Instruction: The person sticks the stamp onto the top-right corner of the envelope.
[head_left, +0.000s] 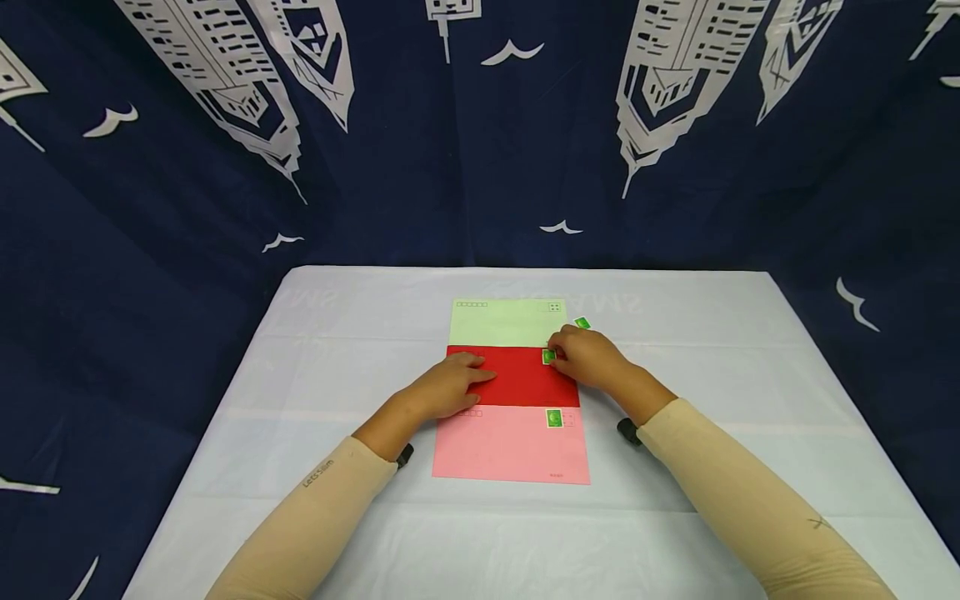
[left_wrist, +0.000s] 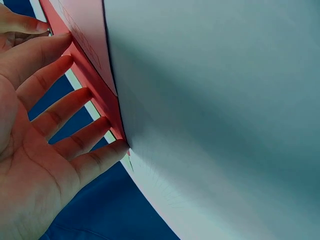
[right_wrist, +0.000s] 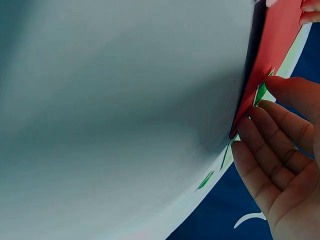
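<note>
A red envelope [head_left: 517,377] lies between a light green envelope [head_left: 510,323] above it and a pink envelope [head_left: 502,450] below. My left hand [head_left: 446,386] rests on the red envelope's left part with its fingers spread; in the left wrist view the fingertips [left_wrist: 90,95] touch the paper. At the upper right corner of the red envelope, my right hand [head_left: 588,357] pinches a green stamp [head_left: 549,357] by its edge, between thumb and index finger. The right wrist view shows this stamp [right_wrist: 260,93] at the thumb tip, against the red paper.
Another green stamp [head_left: 554,418] sits near the pink envelope's upper right corner. A loose green stamp [head_left: 582,322] lies on the white table [head_left: 360,333], just right of the green envelope. A dark blue patterned cloth [head_left: 465,167] hangs behind the table.
</note>
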